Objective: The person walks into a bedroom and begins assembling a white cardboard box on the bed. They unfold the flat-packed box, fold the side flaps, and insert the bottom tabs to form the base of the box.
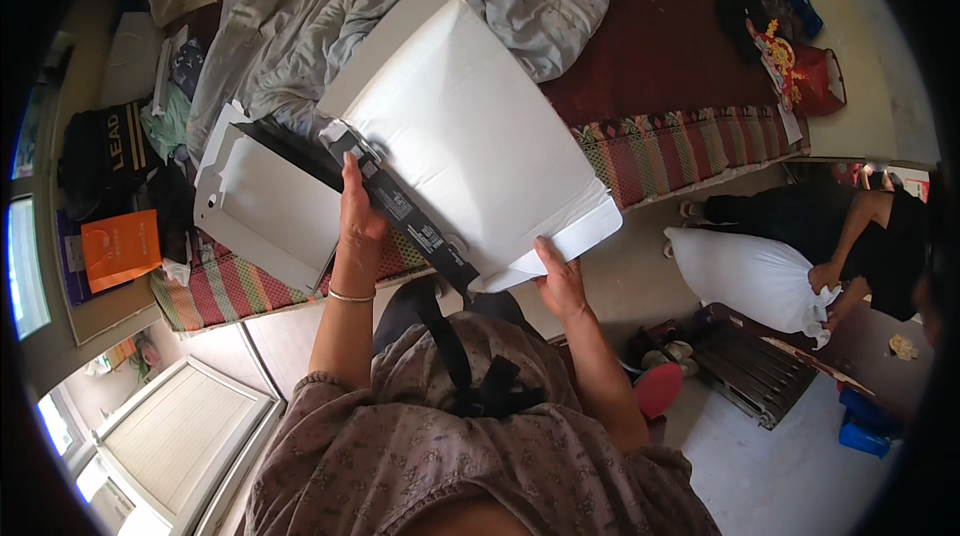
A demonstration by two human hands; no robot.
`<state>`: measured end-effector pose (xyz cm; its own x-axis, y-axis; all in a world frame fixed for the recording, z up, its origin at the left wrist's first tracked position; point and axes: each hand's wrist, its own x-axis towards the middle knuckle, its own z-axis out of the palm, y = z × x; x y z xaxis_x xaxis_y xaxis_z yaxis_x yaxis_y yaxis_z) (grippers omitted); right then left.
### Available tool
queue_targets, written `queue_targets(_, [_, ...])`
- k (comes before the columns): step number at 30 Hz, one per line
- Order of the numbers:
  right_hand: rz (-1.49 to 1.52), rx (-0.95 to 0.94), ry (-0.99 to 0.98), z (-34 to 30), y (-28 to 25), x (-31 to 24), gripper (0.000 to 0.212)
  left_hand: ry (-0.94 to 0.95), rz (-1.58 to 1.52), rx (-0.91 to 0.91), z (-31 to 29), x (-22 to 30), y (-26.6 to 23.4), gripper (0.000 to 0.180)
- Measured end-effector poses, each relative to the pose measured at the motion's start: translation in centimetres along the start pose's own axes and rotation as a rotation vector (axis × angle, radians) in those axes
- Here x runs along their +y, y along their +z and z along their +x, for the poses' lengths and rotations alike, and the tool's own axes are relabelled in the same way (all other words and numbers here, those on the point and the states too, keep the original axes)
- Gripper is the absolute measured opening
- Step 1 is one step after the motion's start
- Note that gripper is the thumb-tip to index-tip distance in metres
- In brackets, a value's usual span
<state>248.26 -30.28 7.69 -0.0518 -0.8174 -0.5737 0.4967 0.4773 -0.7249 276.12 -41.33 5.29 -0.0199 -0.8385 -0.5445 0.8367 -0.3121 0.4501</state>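
Observation:
A white cardboard box piece [470,126] with flaps and a black printed side is held tilted in front of me, over the bed's edge. My left hand [362,208] is closed on its black side panel, fingertips near the upper corner. At the near right corner my right hand [562,286] grips the flap, its thumb on top and the other fingers hidden underneath. Left of it, an open shallow white box [272,198] with a black outer side lies on the bed, apart from my left hand.
A bed [660,46] with a dark red cover and striped border spans the far side, a crumpled grey quilt [290,26] on it. Bags and an orange packet [120,248] are at left. On the right, another person handles a white sack [745,271] near a slatted rack [755,371].

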Motion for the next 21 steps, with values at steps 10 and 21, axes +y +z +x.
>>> queue_targets(10, [-0.344,0.176,-0.154,2.4,-1.1,-1.7,0.045,0.021,0.342,0.003,0.5,-2.8,0.2,0.039])
queue_targets(21, [-0.005,0.391,-0.053,7.6,-5.5,-4.0,0.046,-0.179,0.665,0.040,0.3,-2.1,-3.4,0.038])
